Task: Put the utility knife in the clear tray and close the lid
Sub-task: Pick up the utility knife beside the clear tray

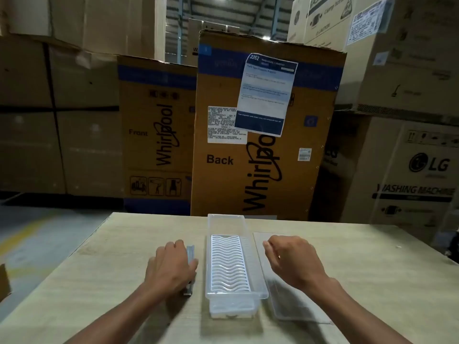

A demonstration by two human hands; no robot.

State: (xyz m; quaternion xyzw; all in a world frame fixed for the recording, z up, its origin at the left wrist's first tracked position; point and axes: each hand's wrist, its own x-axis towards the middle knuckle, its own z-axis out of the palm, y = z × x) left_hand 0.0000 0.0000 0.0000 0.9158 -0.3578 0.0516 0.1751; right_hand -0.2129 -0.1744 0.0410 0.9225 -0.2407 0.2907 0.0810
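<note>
Clear ribbed tray (258,274) lies open; left hand (169,269) fingers clasp the metal knife (190,254); right hand (293,261) loosely curled, empty.

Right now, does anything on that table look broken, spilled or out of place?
Nothing stands out. The clear tray sits upright and open, holding only its white ribbed insert; its lid lies flat beside it. The left hand covers the utility knife. Nothing looks spilled or damaged.

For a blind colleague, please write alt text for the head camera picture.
A person's left hand covers a utility knife on a wooden table, left of an open clear tray. The right hand hovers over the lid, which lies right of the tray.
</note>
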